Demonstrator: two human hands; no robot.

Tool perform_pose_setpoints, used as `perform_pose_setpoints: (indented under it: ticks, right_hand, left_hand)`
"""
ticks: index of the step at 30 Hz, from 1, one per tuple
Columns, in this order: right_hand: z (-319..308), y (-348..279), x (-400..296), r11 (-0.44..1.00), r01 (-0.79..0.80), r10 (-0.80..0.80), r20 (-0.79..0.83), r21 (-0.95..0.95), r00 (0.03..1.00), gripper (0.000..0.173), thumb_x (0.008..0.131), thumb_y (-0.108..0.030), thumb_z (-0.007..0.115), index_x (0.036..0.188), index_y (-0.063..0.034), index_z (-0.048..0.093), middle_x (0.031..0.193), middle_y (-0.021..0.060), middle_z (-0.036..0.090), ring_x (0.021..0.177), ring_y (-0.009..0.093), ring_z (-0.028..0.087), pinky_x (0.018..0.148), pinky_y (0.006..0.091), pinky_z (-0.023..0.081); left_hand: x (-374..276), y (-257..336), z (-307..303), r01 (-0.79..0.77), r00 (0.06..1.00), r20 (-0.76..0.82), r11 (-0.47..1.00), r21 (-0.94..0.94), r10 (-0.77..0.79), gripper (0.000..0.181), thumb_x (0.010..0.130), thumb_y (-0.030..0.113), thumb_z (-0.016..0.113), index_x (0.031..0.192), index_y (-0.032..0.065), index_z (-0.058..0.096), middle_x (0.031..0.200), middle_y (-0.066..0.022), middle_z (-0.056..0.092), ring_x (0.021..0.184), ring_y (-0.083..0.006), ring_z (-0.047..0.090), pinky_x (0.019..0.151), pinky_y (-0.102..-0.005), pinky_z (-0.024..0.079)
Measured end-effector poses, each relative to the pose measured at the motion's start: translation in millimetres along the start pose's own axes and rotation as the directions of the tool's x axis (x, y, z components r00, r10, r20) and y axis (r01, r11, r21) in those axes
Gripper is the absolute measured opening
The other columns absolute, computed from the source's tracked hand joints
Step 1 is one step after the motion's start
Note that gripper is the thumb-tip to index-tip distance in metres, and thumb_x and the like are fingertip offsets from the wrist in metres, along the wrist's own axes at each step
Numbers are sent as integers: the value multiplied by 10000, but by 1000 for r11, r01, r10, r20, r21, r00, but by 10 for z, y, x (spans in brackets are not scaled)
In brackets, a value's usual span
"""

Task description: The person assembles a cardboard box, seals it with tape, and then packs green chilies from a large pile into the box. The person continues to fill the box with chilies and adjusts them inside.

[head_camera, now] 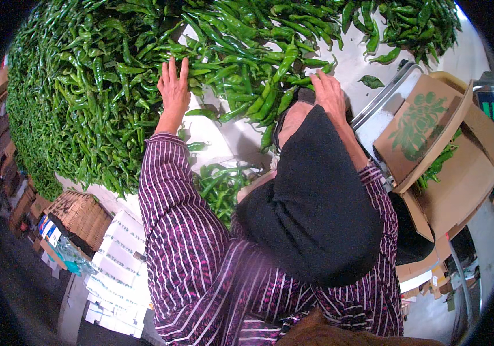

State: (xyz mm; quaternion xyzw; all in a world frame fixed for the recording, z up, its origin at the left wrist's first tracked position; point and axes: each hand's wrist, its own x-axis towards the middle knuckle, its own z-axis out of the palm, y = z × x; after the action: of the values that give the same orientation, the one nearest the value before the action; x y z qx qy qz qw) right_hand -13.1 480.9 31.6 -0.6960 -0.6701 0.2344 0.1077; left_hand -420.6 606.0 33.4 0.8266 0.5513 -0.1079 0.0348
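Note:
A large heap of long green chili peppers (95,99) covers the floor at the left and top. My left hand (175,88) lies palm down at the heap's right edge, its fingers a little apart and nothing seen in it. Between my hands, looser green peppers (247,82) spread over the pale floor (212,138). My right hand (330,93) reaches past my bent, black-clothed knee (312,207). Its fingertips are at the right end of a green pepper; whether they grip it is hidden. More green peppers (221,186) lie close to my body, partly behind my left sleeve.
On the right, an open cardboard box (454,181) with green print holds some peppers, beside a metal-edged platform (385,93) and a lit digital display (493,111). Another pepper pile (416,30) lies top right. Lower left are a wicker basket (78,216) and stacked white cartons (117,259).

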Motion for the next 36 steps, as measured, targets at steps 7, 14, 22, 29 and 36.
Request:
perform_pose_setpoints:
  ticks: [7,14,22,29,36]
  right_hand:
    - [222,-34,248,968,0,18,68,-250,998,470,788,-116,651,1252,-103,577,1259,101,560,1220,304,475,941,494,394]
    - [111,57,336,991,-121,136,370,-63,919,320,702,-155,693,1003,-59,643,979,143,659,911,366,646,822,451,486]
    - [28,258,202,278,-672,152,659,686,736,331,826,-146,692,1120,-8,630,921,37,640,805,134,605,725,276,503]
    - [102,-141,269,124,-711,80,707,692,703,653,781,-212,824,1341,-36,538,1062,55,642,867,133,602,783,291,495]
    - [214,-200,236,42,-747,94,742,663,664,723,807,-403,804,1383,-71,521,1160,70,644,924,157,616,818,302,489]
  left_hand:
    - [51,-24,-32,-28,998,58,999,-41,30,953,617,65,806,1461,160,374,1522,-190,294,1414,-399,303,1080,-536,337]
    - [181,17,-28,-108,994,11,991,-79,110,777,586,93,804,1294,96,484,1375,-217,431,1288,-390,428,1067,-503,332]
    - [-162,144,-78,112,990,125,928,-355,-71,738,642,198,824,1296,84,499,1176,-196,510,1106,-389,526,943,-452,455]
    - [-463,512,-277,487,873,413,400,-776,-260,918,742,252,806,1495,16,336,1273,-149,591,1101,-233,602,978,-366,482]
    - [-679,589,-204,514,667,668,-445,-733,-330,851,762,204,816,1435,-50,362,1234,-161,554,1153,-258,552,1065,-379,403]
